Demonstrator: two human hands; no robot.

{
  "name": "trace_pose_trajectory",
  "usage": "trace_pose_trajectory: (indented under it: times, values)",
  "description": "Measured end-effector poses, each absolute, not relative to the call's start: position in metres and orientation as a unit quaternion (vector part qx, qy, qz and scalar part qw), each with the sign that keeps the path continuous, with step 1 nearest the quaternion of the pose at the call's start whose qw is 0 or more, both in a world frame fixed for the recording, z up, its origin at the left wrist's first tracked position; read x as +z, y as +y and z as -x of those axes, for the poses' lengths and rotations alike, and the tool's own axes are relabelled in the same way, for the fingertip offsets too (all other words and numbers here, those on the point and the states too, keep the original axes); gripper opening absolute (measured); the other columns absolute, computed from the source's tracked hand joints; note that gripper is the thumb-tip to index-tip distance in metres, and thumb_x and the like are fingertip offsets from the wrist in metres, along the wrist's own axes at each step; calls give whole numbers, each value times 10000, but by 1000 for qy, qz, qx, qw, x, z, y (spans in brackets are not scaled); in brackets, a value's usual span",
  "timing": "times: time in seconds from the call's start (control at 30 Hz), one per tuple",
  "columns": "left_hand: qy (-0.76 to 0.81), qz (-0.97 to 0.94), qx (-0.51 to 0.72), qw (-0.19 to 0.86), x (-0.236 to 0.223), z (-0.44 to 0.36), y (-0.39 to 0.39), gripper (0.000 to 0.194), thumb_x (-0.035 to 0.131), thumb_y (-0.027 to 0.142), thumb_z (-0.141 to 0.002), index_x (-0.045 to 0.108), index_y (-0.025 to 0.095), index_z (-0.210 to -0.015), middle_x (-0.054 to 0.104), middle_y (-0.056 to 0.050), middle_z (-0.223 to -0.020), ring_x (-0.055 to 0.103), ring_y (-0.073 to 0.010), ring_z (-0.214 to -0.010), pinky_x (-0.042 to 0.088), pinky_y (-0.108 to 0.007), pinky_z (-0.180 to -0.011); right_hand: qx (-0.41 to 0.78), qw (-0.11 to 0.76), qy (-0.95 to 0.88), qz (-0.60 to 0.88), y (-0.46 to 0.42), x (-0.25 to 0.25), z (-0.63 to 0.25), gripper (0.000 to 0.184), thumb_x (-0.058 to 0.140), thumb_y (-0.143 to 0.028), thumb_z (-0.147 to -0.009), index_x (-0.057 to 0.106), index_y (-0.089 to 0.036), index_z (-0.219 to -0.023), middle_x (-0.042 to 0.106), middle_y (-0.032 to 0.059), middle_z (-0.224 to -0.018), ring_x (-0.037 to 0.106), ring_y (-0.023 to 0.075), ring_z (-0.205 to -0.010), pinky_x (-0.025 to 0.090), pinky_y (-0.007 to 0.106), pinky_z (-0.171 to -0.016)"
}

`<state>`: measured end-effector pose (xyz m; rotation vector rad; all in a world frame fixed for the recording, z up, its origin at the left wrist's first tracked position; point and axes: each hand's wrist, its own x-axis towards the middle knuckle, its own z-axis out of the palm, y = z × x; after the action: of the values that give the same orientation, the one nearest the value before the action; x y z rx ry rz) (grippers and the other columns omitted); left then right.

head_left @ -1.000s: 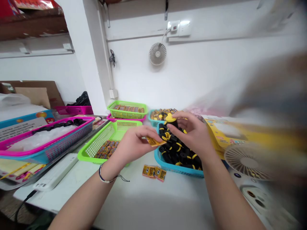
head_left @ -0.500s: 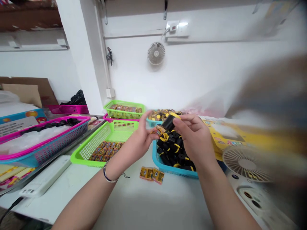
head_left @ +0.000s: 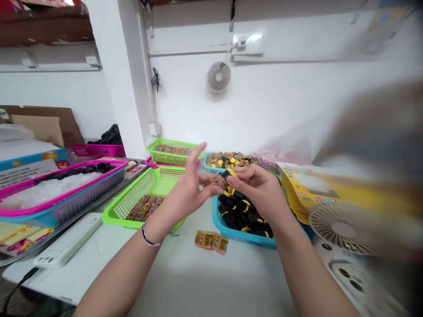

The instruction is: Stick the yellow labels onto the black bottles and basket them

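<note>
My left hand (head_left: 188, 189) pinches a small printed plastic sleeve (head_left: 218, 182) between thumb and fingers, index finger raised. My right hand (head_left: 264, 190) grips a black cylinder with a yellow rim (head_left: 227, 174). The cylinder's lower end meets the sleeve and seems partly inside it; fingers hide the exact fit. Just below the hands stands a blue basket (head_left: 238, 237) of similar black and yellow cylinders. Flat printed sleeves (head_left: 211, 241) lie on the table in front of it. Left of my hands, a green basket (head_left: 115, 215) holds rows of wrapped cylinders.
Behind are another green basket (head_left: 173, 158) with wrapped pieces and a blue basket (head_left: 209, 166) of loose yellow-topped pieces. A pink-rimmed basket (head_left: 122, 164) stands left, beside a white power bank-like box (head_left: 69, 240). At right are yellow printed sheets (head_left: 297, 189) and a fan (head_left: 342, 229).
The black cylinder has gone down into or against the sleeve, and less of it shows. My hands have come closer together, and the left index finger stands up more. The view has shifted slightly.
</note>
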<state>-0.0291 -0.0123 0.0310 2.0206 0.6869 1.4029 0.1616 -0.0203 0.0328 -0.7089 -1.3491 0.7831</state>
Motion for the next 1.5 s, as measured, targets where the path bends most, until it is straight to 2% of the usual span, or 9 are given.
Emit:
trace_pose_trajectory:
  times: [0.13,0.3,0.5,0.7,0.83,1.0,1.17,1.4,1.5]
  values:
    - [222,-741,537,337,33,28,-16,1045,760,252,-796,7,316,-1517,729,-53,-954,732,-200,-817,613,-342,-762,310,623,-659,285,-22,30,-156,358,844,-261,-681,499,-197,-612,699,35,-959,674,161,-895,564,293,-775]
    - [168,-743,570,307,29,26,-9,1106,785,190,-770,-39,361,-1487,700,-70,-1102,730,-205,-953,593,-393,-916,259,603,-708,261,-27,29,-155,178,791,-247,-756,615,-223,-763,693,48,-1051,667,183,-1016,569,316,-856]
    - [89,-774,596,192,23,23,-1,1049,763,118,-775,29,456,-1445,590,-63,-1255,727,-164,-911,615,-393,-878,226,600,-700,315,-32,30,-156,331,819,-306,-732,689,-250,-1032,709,21,-923,674,154,-827,584,309,-794]
    - [67,-790,609,36,19,21,-1,957,720,67,-802,108,410,-1453,508,-94,-1371,694,-141,-964,623,-330,-853,52,588,-710,385,-32,29,-153,265,742,-420,-799,700,-196,-934,677,28,-765,634,157,-668,563,319,-663]
    - [108,-745,644,135,23,19,-10,966,773,128,-770,120,430,-1414,530,-54,-1342,704,-118,-906,606,-359,-912,-32,582,-745,324,-33,31,-160,314,559,-311,-935,600,-246,-1239,677,82,-1084,674,199,-898,575,367,-809]
    - [192,-676,646,298,32,16,-25,1047,811,237,-739,53,448,-1430,556,-67,-1342,714,-129,-827,609,-342,-842,-122,466,-850,215,-29,23,-151,556,584,-147,-866,449,-262,-1393,564,105,-1359,514,243,-1304,445,441,-1109]
    - [205,-641,656,342,29,12,-18,1010,796,197,-722,91,415,-1411,546,-63,-1292,681,-95,-798,575,-290,-800,-143,467,-846,213,-16,12,-143,644,544,-90,-871,346,-269,-1458,523,120,-1396,461,237,-1359,431,473,-1129]
    - [264,-588,572,507,24,13,0,862,721,135,-725,197,303,-1389,564,1,-1060,605,-67,-723,501,-230,-685,-107,411,-869,252,-10,7,-150,620,523,-73,-864,365,-243,-1439,511,121,-1425,444,216,-1378,453,422,-1113]
    - [265,-583,525,560,24,15,0,858,703,158,-751,187,283,-1426,607,39,-884,595,-79,-682,474,-224,-656,-113,434,-856,256,-11,8,-147,595,535,-100,-848,401,-248,-1408,578,113,-1348,513,229,-1314,490,430,-1062]
